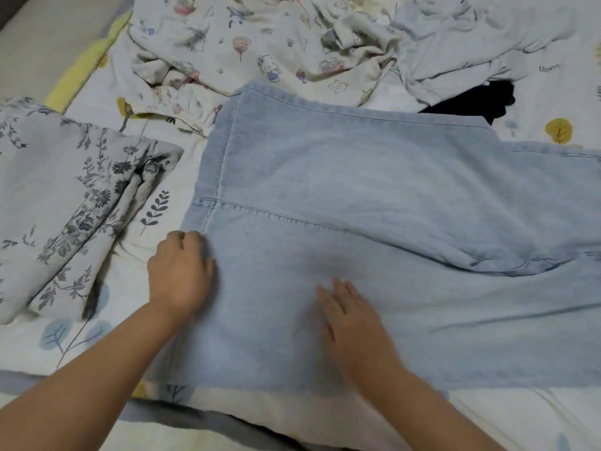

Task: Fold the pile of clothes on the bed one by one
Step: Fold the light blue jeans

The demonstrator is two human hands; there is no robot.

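Jeans (374, 196) lie flat across the near bed (487, 418). Left hand (180, 271), fingers curled, grips their left edge; right hand (351, 323) presses them, fingers straight, slightly apart.

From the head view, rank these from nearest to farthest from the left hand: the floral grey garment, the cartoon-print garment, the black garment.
Measured from the left hand, which grips the denim garment at its left edge:
1. Floral grey garment, just to the hand's left.
2. Cartoon-print garment, beyond the denim, at the top centre.
3. Black garment, upper right, partly under a pale one.
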